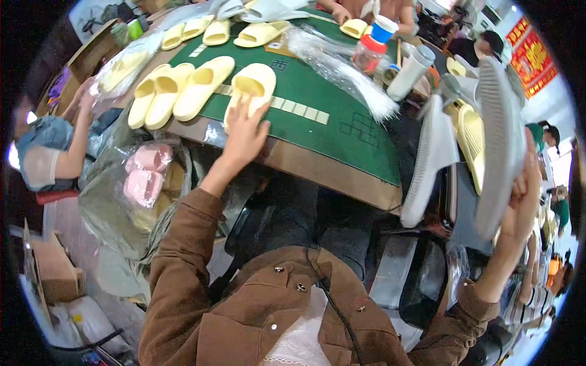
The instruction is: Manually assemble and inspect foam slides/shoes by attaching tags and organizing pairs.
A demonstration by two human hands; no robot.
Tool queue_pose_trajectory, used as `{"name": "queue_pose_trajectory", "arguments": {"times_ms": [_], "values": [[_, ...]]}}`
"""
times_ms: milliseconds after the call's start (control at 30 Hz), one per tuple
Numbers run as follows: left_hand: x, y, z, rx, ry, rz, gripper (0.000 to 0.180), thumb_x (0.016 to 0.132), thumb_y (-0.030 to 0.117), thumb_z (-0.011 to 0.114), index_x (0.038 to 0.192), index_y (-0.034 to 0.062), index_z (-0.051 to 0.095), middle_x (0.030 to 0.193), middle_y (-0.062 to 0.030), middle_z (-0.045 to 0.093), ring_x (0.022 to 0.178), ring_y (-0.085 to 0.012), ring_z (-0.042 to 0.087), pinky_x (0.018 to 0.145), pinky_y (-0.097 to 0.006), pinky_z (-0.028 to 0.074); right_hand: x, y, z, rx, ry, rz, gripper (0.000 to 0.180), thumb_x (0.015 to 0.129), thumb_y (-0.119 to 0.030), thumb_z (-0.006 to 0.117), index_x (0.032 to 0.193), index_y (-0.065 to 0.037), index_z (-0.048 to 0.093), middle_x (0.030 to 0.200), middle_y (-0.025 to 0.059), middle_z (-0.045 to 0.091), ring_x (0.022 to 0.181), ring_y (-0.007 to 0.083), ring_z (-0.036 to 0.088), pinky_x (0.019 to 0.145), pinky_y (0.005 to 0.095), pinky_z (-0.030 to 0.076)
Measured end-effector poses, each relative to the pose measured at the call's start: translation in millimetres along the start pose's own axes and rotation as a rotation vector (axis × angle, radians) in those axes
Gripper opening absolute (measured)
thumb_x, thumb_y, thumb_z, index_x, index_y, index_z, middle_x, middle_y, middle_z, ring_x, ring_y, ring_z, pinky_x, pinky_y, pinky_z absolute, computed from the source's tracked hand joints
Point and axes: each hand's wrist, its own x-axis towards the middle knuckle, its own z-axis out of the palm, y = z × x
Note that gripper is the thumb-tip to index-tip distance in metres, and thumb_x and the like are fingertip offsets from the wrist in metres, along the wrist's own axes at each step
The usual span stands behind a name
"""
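My left hand [242, 137] rests on the near end of a pale yellow slipper [253, 79], fingers spread over it and thumb apart. That slipper lies at the near edge of the green-topped table [342, 143]. Left of it, several more pale yellow slippers [204, 85] sit in a row. On the far right, my right hand [520, 190] is closed on a grey slipper [497, 146] with a ribbed sole, held upright and close to the camera. A second grey slipper [430, 161] and a yellow slipper [470, 140] stand beside it; what supports them is hidden.
Clear plastic bags [342, 67] lie across the table near a red-and-blue container [372, 49] and a white bottle [412, 73]. Pink slippers [146, 174] lie in an open sack [104, 207] at left. Co-workers sit at the left [52, 149] and across the table [390, 12].
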Motion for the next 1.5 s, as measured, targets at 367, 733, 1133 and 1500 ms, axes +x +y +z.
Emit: {"name": "queue_pose_trajectory", "arguments": {"times_ms": [367,733,1133,1500], "values": [[-9.5,84.8,-1.9,-0.883,-0.104,-0.185,0.043,0.098,0.016,0.044,0.138,0.0010,0.039,0.137,-0.0195,0.044,0.126,-0.0331,0.043,0.105,-0.038,0.034,-45.5,161.0,78.0,-0.512,-0.736,0.389,0.071,0.094,-0.018,0.056,0.151,-0.013,0.015,0.151,0.0120,0.029,0.105,0.0173,0.052,0.077,0.0249,0.046],[-30.6,128.3,-2.1,-0.626,0.133,0.003,0.084,0.082,0.021,0.064,0.148,0.0003,0.015,0.151,-0.0262,0.010,0.140,-0.0400,0.015,0.113,-0.046,0.017,-57.6,185.9,100.1,-0.445,-0.914,0.013,0.064,0.093,-0.004,0.048,0.150,-0.011,0.019,0.147,0.0176,0.036,0.136,0.0251,0.033,0.109,0.0337,0.027],[-33.3,108.0,41.5,-0.449,0.000,-0.119,0.068,0.075,-0.013,0.042,0.138,0.0128,0.043,0.146,-0.0240,0.024,0.137,-0.0414,0.023,0.112,-0.047,0.019,-21.3,237.3,38.0,-1.160,-0.479,-0.026,0.051,0.090,-0.015,0.053,0.138,-0.006,0.039,0.134,0.0217,0.047,0.115,0.0384,0.052,0.095,0.0430,0.044],[13.1,110.1,70.6,-0.628,-0.184,0.040,0.045,0.085,0.006,0.053,0.129,0.0111,0.052,0.141,-0.0160,0.039,0.133,-0.0355,0.032,0.111,-0.043,0.025,10.5,143.5,-10.5,-1.020,-0.235,-0.205,0.020,0.090,-0.009,0.050,0.100,-0.005,0.066,0.084,0.0146,0.067,0.079,0.0301,0.067,0.071,0.0373,0.052]]}}
